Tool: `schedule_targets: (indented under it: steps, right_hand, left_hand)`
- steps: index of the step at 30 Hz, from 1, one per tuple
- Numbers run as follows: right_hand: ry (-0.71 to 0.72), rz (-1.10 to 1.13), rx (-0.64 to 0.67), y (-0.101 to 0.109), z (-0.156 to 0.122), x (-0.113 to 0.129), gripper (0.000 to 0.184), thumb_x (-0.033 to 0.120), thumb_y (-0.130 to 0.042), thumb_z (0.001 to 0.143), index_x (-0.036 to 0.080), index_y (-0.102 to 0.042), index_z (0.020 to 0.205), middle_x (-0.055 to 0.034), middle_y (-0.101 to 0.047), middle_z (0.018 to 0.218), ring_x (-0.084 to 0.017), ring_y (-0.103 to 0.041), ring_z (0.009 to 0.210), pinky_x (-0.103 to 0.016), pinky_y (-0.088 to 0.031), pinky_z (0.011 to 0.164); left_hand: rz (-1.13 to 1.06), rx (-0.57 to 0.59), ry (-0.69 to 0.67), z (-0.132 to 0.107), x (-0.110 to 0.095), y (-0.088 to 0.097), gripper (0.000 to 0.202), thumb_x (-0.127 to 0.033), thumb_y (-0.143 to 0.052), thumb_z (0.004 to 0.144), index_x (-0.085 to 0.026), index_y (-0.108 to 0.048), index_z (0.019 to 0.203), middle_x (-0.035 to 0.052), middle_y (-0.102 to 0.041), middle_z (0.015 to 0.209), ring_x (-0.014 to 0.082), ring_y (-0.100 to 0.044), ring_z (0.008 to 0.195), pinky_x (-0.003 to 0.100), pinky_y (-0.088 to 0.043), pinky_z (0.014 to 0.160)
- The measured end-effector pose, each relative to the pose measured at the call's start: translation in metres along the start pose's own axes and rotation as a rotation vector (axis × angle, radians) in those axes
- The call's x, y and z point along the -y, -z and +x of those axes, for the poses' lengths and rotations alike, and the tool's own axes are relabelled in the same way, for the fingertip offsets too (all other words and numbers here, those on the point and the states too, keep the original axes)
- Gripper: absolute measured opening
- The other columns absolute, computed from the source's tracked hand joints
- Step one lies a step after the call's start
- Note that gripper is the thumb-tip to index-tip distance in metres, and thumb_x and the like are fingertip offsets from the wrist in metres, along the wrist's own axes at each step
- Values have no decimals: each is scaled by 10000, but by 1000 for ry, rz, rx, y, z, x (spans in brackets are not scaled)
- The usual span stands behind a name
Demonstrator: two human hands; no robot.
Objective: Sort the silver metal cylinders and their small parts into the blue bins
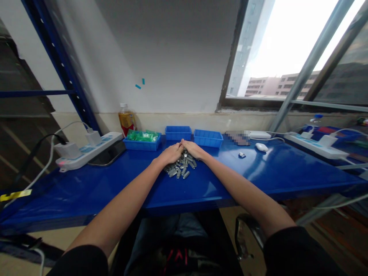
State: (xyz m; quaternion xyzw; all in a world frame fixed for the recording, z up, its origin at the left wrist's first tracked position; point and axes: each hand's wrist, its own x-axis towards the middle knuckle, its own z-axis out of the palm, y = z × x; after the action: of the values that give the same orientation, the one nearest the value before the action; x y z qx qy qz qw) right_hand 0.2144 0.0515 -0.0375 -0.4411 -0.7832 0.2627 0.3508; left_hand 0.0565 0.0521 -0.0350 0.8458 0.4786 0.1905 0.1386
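Observation:
A heap of small silvery metal cylinders (179, 168) lies on the blue table in front of me, with several loose ones at its near edge. My left hand (171, 153) curves around the heap's left and far side, fingers stretched out. Against the far right side rests my right hand (193, 148), also with its fingers extended. The fingertips of both hands meet behind the heap, and part of the cylinders is hidden under the palms. Neither hand visibly grips a single piece.
Two blue bins (178, 133) (208, 138) stand behind my hands. A blue bin of green packets (143, 140) and a bottle (126, 119) are at the left. Power strips (92, 149) (319, 145) lie at both sides. A white case (261, 147) sits at right.

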Motion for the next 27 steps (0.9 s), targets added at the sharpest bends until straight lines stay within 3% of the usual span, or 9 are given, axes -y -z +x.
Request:
schedule_targets:
  steps: [4, 7, 9, 15, 19, 22, 24, 27]
  right_hand:
    - [-28, -49, -29, -6, -1, 7, 774, 675, -119, 893, 148, -676, 998, -97, -660, 1093, -202, -561, 1069, -291, -368, 962]
    - [-36, -127, -47, -11, -1, 11, 805, 673, -89, 893, 142, -686, 991, -113, -664, 1078, -209, -574, 1048, -288, -371, 948]
    - [-42, -173, -56, -13, 0, 11, 820, 679, -79, 888, 138, -683, 1010, -116, -666, 1071, -212, -574, 1051, -281, -369, 942]
    - [-51, -201, -21, -11, 2, 11, 850, 691, -64, 879, 133, -691, 1014, -117, -674, 1052, -220, -581, 1046, -279, -370, 936]
    - [-77, -157, -20, -9, 1, 11, 842, 688, -76, 883, 118, -666, 1077, -136, -653, 1114, -223, -567, 1082, -294, -371, 948]
    - [-77, -130, -17, -9, 1, 9, 825, 677, -81, 890, 124, -660, 1086, -128, -648, 1129, -207, -573, 1073, -286, -376, 951]
    - [-68, -129, -21, -8, 2, 8, 822, 672, -80, 893, 124, -664, 1075, -126, -648, 1129, -203, -580, 1060, -283, -381, 946]
    - [-44, -178, -49, -4, 2, 9, 829, 667, -73, 895, 120, -675, 1054, -132, -650, 1117, -206, -581, 1059, -282, -380, 943]
  left_hand:
    - [-11, 124, -125, -1, 7, 17, 653, -600, -209, 889, -179, -548, 1255, 100, -543, 1329, 251, -498, 1224, 311, -348, 1031]
    - [29, 225, -124, -13, 17, 31, 732, -652, -459, 767, -204, -458, 1346, 100, -340, 1482, 276, -322, 1355, 334, -268, 1096]
    - [43, 276, -79, -24, 22, 36, 791, -671, -487, 741, -213, -408, 1382, 114, -278, 1508, 284, -253, 1386, 361, -244, 1109]
    - [21, 228, -139, -34, 17, 31, 773, -637, -394, 818, -150, -340, 1416, 119, -353, 1473, 267, -342, 1343, 334, -257, 1107]
    - [2, 126, -88, -30, 12, 34, 658, -543, -270, 895, -130, -365, 1398, 112, -398, 1448, 228, -401, 1309, 301, -278, 1092]
    - [17, -12, -64, -30, 13, 47, 587, -504, -300, 893, -131, -479, 1309, 105, -503, 1367, 225, -462, 1251, 310, -323, 1064]
    - [-1, -156, -79, -33, 17, 60, 513, -471, -338, 887, -148, -556, 1220, 84, -580, 1279, 225, -521, 1176, 310, -371, 1022]
    - [8, -458, 8, -38, 29, 80, 417, -408, -360, 887, -162, -620, 1100, 73, -649, 1135, 213, -575, 1060, 299, -415, 962]
